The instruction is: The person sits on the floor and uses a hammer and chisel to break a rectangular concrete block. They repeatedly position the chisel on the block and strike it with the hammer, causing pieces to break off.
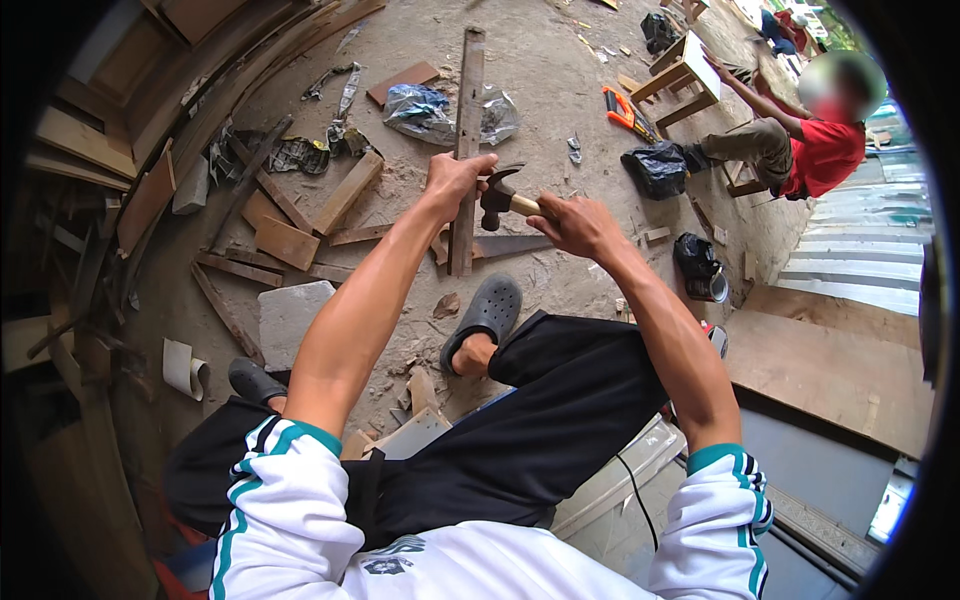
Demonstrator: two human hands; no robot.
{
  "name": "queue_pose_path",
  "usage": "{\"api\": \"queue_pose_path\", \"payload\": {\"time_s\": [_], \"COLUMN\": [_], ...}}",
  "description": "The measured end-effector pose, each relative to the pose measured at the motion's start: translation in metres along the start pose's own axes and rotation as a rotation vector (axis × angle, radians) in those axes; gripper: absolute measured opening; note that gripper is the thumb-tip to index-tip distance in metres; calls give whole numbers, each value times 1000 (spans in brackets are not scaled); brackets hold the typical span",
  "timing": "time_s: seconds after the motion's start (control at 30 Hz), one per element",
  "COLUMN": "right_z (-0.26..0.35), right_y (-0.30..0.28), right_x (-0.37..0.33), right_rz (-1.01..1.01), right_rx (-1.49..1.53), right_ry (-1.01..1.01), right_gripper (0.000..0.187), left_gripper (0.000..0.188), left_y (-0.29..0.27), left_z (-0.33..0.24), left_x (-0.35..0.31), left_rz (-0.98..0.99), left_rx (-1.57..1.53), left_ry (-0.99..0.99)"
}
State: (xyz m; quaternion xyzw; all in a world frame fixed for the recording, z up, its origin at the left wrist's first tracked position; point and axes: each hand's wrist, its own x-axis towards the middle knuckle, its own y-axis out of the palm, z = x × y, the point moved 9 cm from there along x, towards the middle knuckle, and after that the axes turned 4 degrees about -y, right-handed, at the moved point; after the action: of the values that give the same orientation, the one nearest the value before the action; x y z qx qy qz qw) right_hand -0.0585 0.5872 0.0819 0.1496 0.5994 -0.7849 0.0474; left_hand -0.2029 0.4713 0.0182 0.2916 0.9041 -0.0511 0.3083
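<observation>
My left hand (457, 184) is closed round a long, narrow wooden plank (468, 105), which I hold up lengthwise ahead of me. Small dark marks show near its far end. In my right hand (580, 225) is a claw hammer (497, 203) with a pale wooden handle, gripped partway along. The hammer's dark head is right beside the plank, just below my left hand; whether it touches the wood I cannot tell. Part of the plank's edge is hidden behind my left fingers.
Wood offcuts (287, 242) and a pale slab (293, 322) lie on the ground at left. An orange-handled saw (628, 112) lies near black plastic bags (655, 172). A seated person in red (825, 155) touches a small stool (685, 75) at far right. A wooden board (830, 360) is at right.
</observation>
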Motion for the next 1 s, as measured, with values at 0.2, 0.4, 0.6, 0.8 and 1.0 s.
{"api": "queue_pose_path", "payload": {"time_s": [0.2,0.4,0.6,0.8,1.0], "right_z": [-15,-11,-44,-76,-84], "right_y": [12,41,70,63,68], "right_x": [3,8,3,-5,-8], "right_rz": [43,385,496,436,418], "right_rx": [-53,-116,-93,-7,42], "right_ry": [-38,46,115,229,192], "right_gripper": [35,32,35,36,36], "left_gripper": [24,25,22,24,30], "left_y": [8,11,5,27,14], "left_z": [5,2,52,122,146], "left_x": [12,24,76,116,143], "left_rz": [-11,-34,-121,-163,-68], "left_rx": [86,-6,304,285,235], "left_ry": [39,88,-14,-149,-126]}}
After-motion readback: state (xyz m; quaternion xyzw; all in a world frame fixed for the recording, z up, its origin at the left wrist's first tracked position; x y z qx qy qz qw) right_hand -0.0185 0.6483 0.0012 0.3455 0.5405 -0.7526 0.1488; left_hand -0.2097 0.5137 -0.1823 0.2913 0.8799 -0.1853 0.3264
